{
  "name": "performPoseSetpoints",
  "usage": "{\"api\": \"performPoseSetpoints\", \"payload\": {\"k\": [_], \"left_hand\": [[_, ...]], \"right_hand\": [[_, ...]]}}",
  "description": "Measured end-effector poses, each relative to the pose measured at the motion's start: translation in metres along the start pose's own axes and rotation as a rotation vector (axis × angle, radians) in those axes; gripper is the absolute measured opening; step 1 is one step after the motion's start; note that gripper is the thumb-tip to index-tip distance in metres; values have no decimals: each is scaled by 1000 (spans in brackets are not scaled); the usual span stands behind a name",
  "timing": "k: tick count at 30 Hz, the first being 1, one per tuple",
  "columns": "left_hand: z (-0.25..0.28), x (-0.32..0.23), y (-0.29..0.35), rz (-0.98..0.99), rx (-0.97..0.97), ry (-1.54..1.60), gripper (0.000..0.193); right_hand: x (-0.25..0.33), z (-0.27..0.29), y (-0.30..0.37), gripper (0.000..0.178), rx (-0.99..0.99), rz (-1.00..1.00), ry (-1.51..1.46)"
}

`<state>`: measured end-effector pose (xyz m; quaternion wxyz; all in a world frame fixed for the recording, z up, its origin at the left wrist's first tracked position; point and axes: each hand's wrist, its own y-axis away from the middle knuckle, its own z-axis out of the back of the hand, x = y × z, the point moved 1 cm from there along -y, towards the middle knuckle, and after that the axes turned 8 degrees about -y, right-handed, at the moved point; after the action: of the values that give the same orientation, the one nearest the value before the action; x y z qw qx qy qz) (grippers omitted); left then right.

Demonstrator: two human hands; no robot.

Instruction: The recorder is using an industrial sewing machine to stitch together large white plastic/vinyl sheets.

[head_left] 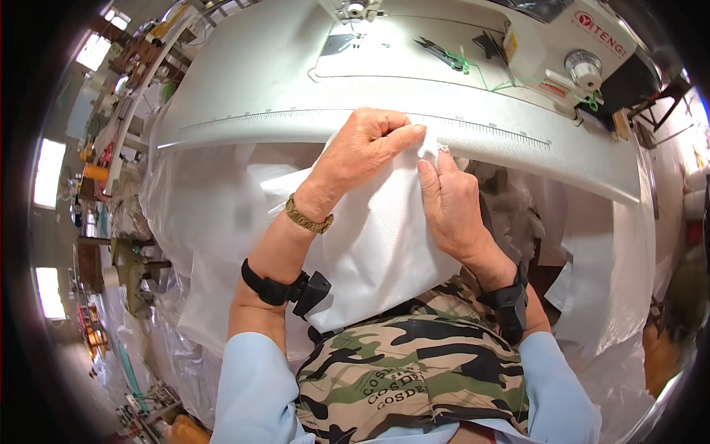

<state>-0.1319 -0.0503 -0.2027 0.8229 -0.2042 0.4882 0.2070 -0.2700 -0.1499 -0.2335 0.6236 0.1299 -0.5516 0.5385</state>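
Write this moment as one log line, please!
left hand: pinching white cloth | right hand: holding same cloth | black snips: lying on sewing table

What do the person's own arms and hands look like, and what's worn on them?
The left hand and right hand are gloveless. An olive-brown woven bracelet circles the left wrist; each forearm wears a black strap with an angular black module. Light-blue sleeves cover the upper arms.

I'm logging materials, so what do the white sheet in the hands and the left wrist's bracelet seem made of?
White sheet: probably woven plastic or cloth, fairly matte, given its fine textured grain and soft folds. Bracelet: perhaps braided cord, olive-gold, judging by its knotted pattern; metal remains possible.
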Motion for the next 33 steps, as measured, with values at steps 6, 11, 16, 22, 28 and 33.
{"api": "performPoseSetpoints", "payload": {"k": [6,11,16,22,28,33], "left_hand": [[4,-7,4,-47,53,-73,40],[1,-2,-2,-68,-5,-63,40],[1,13,-5,16,-3,-46,42],[1,7,-10,81,-9,57,35],[13,8,-15,89,124,13,32],[35,-9,-22,-223,-101,-418,29]], "right_hand": [[-4,3,-3,26,31,-125,-323],[-3,0,0,37,37,20,82],[12,-4,-5,49,178,-85,347],[-2,-11,-6,61,147,153,523],[-9,-15,3,59,98,185,508],[-18,-3,14,53,248,59,511]]}}
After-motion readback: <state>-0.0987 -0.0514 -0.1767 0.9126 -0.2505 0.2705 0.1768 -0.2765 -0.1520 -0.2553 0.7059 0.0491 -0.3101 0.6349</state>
